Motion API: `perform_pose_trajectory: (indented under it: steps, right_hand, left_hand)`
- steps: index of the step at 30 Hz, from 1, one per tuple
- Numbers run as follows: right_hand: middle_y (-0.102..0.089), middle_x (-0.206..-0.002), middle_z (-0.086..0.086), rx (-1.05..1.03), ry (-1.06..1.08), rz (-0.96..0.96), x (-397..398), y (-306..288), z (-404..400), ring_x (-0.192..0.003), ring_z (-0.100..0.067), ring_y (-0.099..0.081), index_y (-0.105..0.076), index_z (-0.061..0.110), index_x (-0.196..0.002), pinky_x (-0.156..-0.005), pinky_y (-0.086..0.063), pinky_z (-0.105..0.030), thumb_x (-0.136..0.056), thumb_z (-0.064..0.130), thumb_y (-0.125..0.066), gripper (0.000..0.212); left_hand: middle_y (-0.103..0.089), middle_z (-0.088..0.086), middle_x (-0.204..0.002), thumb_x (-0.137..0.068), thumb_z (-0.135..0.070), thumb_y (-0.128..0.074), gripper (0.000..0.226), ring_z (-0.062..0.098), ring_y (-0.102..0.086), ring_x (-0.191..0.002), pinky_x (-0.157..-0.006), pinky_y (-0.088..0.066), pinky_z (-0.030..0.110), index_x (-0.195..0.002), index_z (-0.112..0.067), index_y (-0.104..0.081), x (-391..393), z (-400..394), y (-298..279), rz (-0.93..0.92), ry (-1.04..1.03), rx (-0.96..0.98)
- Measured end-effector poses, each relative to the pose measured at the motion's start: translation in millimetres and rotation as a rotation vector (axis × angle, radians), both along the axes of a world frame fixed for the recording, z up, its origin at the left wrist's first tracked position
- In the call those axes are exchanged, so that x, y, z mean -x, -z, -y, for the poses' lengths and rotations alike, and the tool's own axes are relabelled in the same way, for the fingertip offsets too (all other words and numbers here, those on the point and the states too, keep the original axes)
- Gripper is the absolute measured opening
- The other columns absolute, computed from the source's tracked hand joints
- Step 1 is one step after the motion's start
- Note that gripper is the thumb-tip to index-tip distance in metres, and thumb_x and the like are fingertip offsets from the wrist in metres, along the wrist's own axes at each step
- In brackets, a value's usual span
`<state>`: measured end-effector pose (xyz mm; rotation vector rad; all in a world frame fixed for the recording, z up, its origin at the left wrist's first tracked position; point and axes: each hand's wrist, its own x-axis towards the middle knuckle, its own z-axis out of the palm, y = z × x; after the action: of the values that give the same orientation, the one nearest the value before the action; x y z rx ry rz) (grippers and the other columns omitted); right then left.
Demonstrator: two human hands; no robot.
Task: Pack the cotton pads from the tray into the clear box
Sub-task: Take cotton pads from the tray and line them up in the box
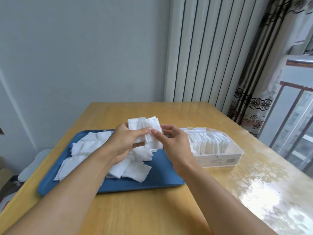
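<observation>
Cotton pads lie loose and overlapping in a blue tray on the wooden surface, scattered mostly over the tray's left and middle, some flat and some tilted against each other. A small bunch of pads is raised above the tray, held between both hands. The left hand has its grip curled round the bunch from the left, thumb across the front. The right hand pinches the bunch's right edge between thumb and fingertips, a narrow grip with the other fingers loosely curled behind.

Just beside the tray on the right stands the clear box, its lid open and lying back at the far side. Inside it a row of pads stands on edge, packed close together and filling most of its length, with a little bare room at the near right end. A label shows on the box's near wall; its print is too small to read.
</observation>
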<state>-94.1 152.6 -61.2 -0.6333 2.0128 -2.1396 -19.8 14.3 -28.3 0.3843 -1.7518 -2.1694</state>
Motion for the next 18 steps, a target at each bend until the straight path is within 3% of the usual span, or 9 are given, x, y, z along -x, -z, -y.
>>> perform_pose_trajectory:
  steps: [3, 9, 11, 14, 16, 18]
  right_hand:
    - [-0.076, -0.093, 0.007, -0.017, 0.011, -0.068, 0.5, -1.5, -1.5, -0.085, -0.012, -0.071, -0.073, 0.028, -0.099, -0.072, -0.055, -0.033, -0.085, 0.026, -0.081, 0.016]
    - [-0.075, -0.089, 0.004, -0.035, 0.039, -0.061, -0.1, -3.2, -2.6, -0.08, -0.012, -0.066, -0.068, 0.022, -0.092, -0.073, -0.05, -0.032, -0.09, 0.031, -0.075, 0.011]
    - [-0.076, -0.091, -0.005, -0.026, 0.033, -0.053, -1.7, -4.7, -2.2, -0.078, -0.023, -0.066, -0.063, 0.021, -0.094, -0.072, -0.053, -0.042, -0.095, 0.031, -0.07, 0.012]
    - [-0.074, -0.093, -0.014, -0.038, 0.017, -0.053, -3.2, -4.7, -1.2, -0.088, -0.038, -0.069, -0.058, 0.021, -0.096, -0.083, -0.055, -0.059, -0.099, 0.034, -0.063, 0.014]
    - [-0.074, -0.095, -0.015, -0.045, 0.022, -0.046, -3.2, -4.7, -1.0, -0.083, -0.031, -0.07, -0.057, 0.023, -0.098, -0.084, -0.055, -0.06, -0.1, 0.036, -0.06, 0.014]
    - [-0.074, -0.094, -0.008, -0.021, 0.055, -0.028, -2.0, -5.3, -1.4, -0.08, -0.019, -0.072, -0.057, 0.022, -0.101, -0.081, -0.06, -0.047, -0.101, 0.035, -0.059, 0.013]
  left_hand:
    - [-0.078, 0.013, -0.108, -0.09, -0.011, -0.073, 0.025, 0.025, -0.076, -0.099, -0.073, -0.063, 0.031, -0.115, -0.005, -0.071, -0.6, 1.8, -0.2, 0.023, 0.045, -0.04]
    - [-0.076, 0.013, -0.112, -0.086, -0.004, -0.074, 0.031, 0.023, -0.075, -0.1, -0.074, -0.061, 0.027, -0.117, -0.005, -0.07, -1.2, 4.0, 1.3, 0.017, 0.129, -0.062]
    - [-0.077, 0.012, -0.109, -0.084, -0.001, -0.074, 0.031, 0.022, -0.075, -0.097, -0.073, -0.06, 0.026, -0.114, -0.004, -0.072, -1.1, 4.3, 2.0, 0.023, 0.133, -0.06]
    - [-0.078, 0.011, -0.103, -0.085, 0.001, -0.073, 0.026, 0.02, -0.077, -0.09, -0.069, -0.06, 0.025, -0.11, -0.005, -0.072, -0.5, 4.5, 3.7, 0.025, 0.119, -0.081]
    - [-0.078, 0.009, -0.102, -0.087, 0.001, -0.072, 0.023, 0.019, -0.076, -0.088, -0.068, -0.06, 0.026, -0.109, -0.005, -0.072, 0.0, 5.7, 4.9, 0.03, 0.105, -0.081]
    - [-0.077, 0.009, -0.104, -0.086, -0.001, -0.074, 0.024, 0.02, -0.075, -0.091, -0.073, -0.062, 0.027, -0.11, -0.005, -0.071, 1.3, 7.8, 5.9, 0.044, 0.062, -0.07]
